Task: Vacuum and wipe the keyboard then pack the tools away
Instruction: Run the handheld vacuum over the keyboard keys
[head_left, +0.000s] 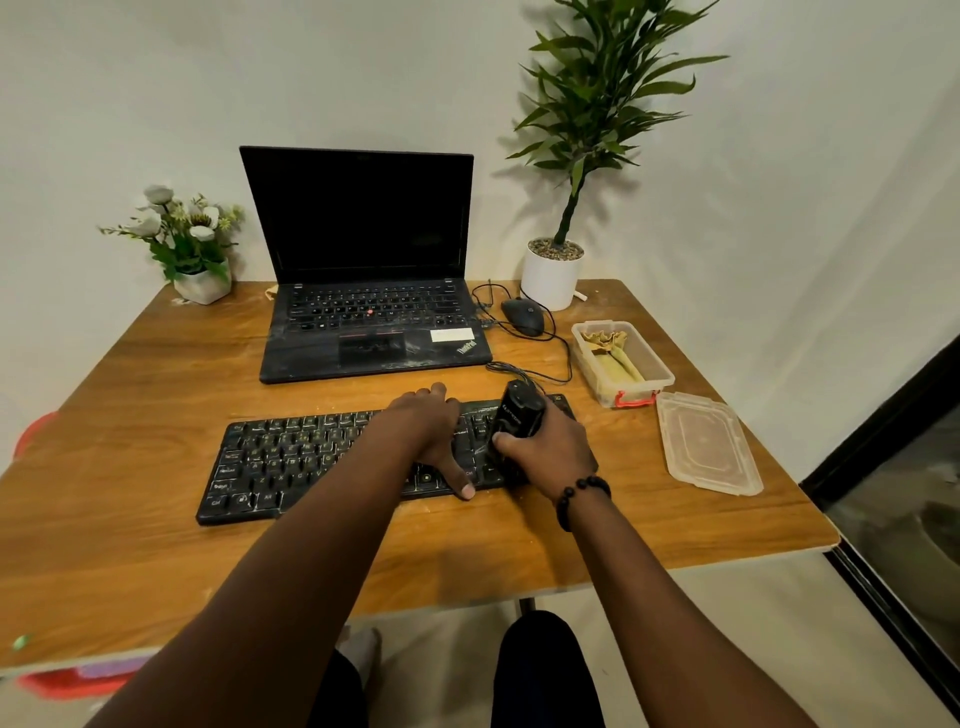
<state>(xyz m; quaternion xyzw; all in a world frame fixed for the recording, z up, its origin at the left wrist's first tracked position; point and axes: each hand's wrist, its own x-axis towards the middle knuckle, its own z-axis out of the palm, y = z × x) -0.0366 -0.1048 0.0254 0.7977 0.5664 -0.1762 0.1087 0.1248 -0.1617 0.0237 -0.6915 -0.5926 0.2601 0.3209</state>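
Your right hand (550, 452), fingers wrapped round the small vacuum (517, 421), works the right end of the keyboard (291, 457) at the table's (156, 374) front while your left hand (434, 431) lies flat, steadying it: keep the nozzle, apparently on the keys, moving slowly along each row.

The laptop (374, 332), open on the table beyond the two hands, carries the word "ThinkPad" at the near right corner of its palm rest. Lettering runs along the black handheld vacuum (517, 415) gripped in the right hand (545, 452), and the keyboard (291, 462) keys bear legends, both too blurred to read.
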